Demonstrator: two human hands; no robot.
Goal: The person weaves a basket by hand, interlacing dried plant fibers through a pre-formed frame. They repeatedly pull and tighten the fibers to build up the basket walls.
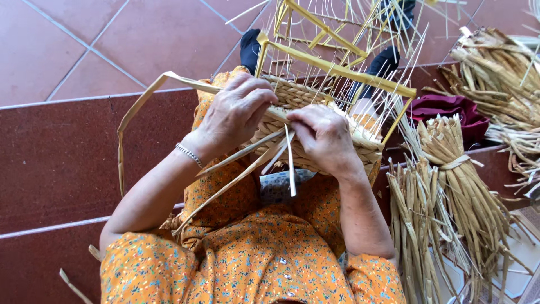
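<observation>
A half-woven straw basket (304, 98) rests on my lap, with a yellow frame (337, 70) and thin upright wires rising from it. My left hand (236, 112) grips the woven rim and a long flat straw strand (146, 98) that loops out to the left. My right hand (323, 138) pinches loose straw strands (289, 163) against the basket's side. A silver bracelet sits on my left wrist. I wear an orange flowered dress.
Bundles of dried straw (450, 197) stand tied at the right, with more loose straw (495, 67) behind. A dark red cloth (450, 110) lies between them. Red tiled steps (67, 141) stretch to the left.
</observation>
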